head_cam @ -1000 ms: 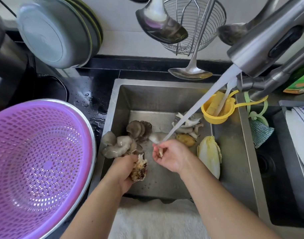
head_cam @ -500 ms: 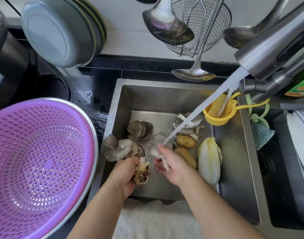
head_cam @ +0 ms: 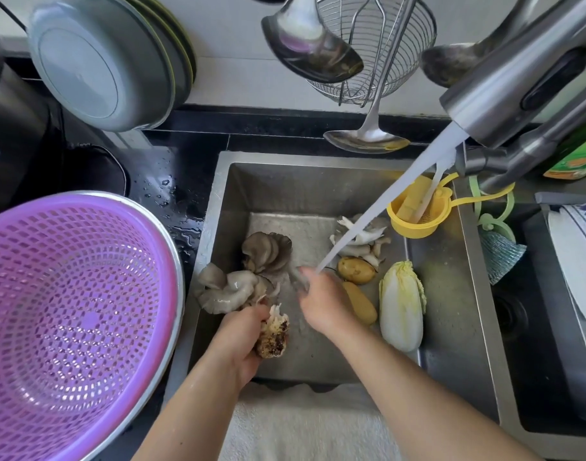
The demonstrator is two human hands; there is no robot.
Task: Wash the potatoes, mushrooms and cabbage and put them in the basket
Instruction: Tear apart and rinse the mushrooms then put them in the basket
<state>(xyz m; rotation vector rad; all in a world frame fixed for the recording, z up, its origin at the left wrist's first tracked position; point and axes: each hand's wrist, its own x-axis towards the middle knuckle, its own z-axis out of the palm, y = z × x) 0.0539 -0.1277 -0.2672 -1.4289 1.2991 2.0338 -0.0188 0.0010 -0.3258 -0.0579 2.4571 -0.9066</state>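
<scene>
The right hand (head_cam: 321, 302) has moved up under the tap stream (head_cam: 378, 211), fingers pinching a mushroom piece (head_cam: 298, 277); the left hand (head_cam: 240, 341) grips the mushroom cluster (head_cam: 238, 287). Rinsing mushrooms; next, transfer to the empty basket (head_cam: 68, 314).

Home kitchen, steel sink (head_cam: 451, 294) set in a wet black tabletop (head_cam: 171, 181), tap (head_cam: 518, 84) running, ladles (head_cam: 311, 44) and wire strainer (head_cam: 401, 61) hanging on the tiled wall, plates (head_cam: 101, 61) stacked upright at the tabletop's back edge, dish soap bottle (head_cam: 577, 154).
</scene>
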